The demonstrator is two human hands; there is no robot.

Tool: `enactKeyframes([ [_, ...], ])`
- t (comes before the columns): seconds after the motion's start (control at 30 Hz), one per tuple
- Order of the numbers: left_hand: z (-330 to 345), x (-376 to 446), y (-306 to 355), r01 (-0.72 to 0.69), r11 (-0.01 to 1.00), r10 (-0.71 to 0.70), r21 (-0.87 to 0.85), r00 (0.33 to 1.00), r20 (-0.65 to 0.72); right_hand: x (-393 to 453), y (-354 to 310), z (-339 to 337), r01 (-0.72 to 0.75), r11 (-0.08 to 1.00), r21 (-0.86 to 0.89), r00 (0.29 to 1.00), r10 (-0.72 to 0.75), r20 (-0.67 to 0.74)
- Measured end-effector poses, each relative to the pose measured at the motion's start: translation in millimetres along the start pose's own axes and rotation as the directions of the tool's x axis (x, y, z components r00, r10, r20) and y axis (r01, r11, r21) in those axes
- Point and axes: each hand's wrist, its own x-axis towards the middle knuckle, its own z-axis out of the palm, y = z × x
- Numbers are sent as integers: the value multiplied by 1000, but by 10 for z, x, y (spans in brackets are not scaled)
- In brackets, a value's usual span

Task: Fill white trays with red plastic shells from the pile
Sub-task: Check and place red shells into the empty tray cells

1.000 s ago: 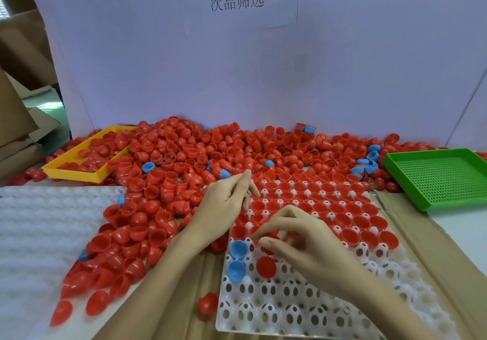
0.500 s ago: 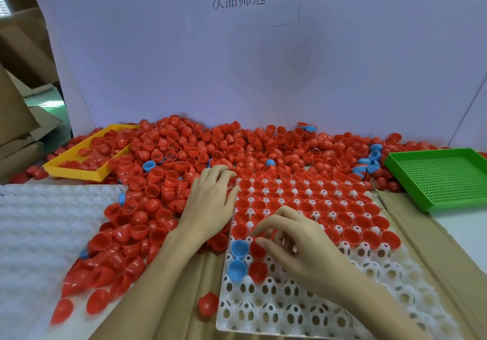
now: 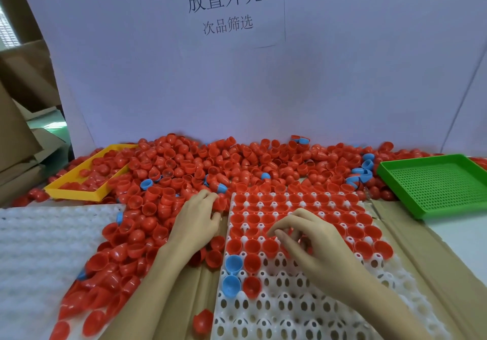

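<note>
A big pile of red shells (image 3: 210, 163) covers the table from the back to the left front. The white tray (image 3: 290, 302) lies at front centre; its far rows hold red shells, and two blue shells (image 3: 232, 273) sit at its left edge with red ones beside them. My left hand (image 3: 196, 223) lies on the pile at the tray's left edge, with its fingers curled around red shells. My right hand (image 3: 316, 244) hovers over the tray's middle rows, fingers curled, and pinches a red shell whose red shows between them.
A yellow tray (image 3: 79, 192) with red shells stands at back left and a green perforated tray (image 3: 434, 184) at right. White dimpled trays (image 3: 39, 247) lie at left. One red shell (image 3: 203, 320) sits loose on the cardboard. Blue shells (image 3: 363, 171) are scattered in the pile.
My left hand has drawn back from the tray's far left corner into the pile and curled its fingers. My right hand stayed over the tray. The camera has tilted up.
</note>
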Motion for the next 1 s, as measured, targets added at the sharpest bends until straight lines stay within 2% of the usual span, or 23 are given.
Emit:
enactKeyframes([
  [0.2,-82,-33,52,1,1000,-3,-10,993,-118,15,35,-28,-20,1000,-8,999,20,-27],
  [0.27,-133,-55,139,-64,992,41,-108,980,-196,21,61,-23,-24,1000,1,998,24,-66],
  [0.33,-182,-97,287,-153,949,91,-275,970,-226,32,79,-15,-43,995,85,993,51,-102],
  [0.43,-219,-198,581,-228,834,178,-503,973,-146,50,54,-11,-66,961,267,988,101,-119],
  [0.53,-204,-312,799,-259,789,267,-558,961,-67,46,20,-37,-19,926,378,985,82,-152],
  [0.7,-158,-404,890,-253,774,286,-580,957,-37,27,14,-91,54,947,316,962,36,-272],
  [0.87,-145,-394,859,-247,708,220,-661,967,-126,29,15,-105,42,945,323,953,60,-298],
  [1.0,-145,-388,854,-222,708,211,-671,972,-100,26,12,-92,43,941,336,950,65,-304],
])
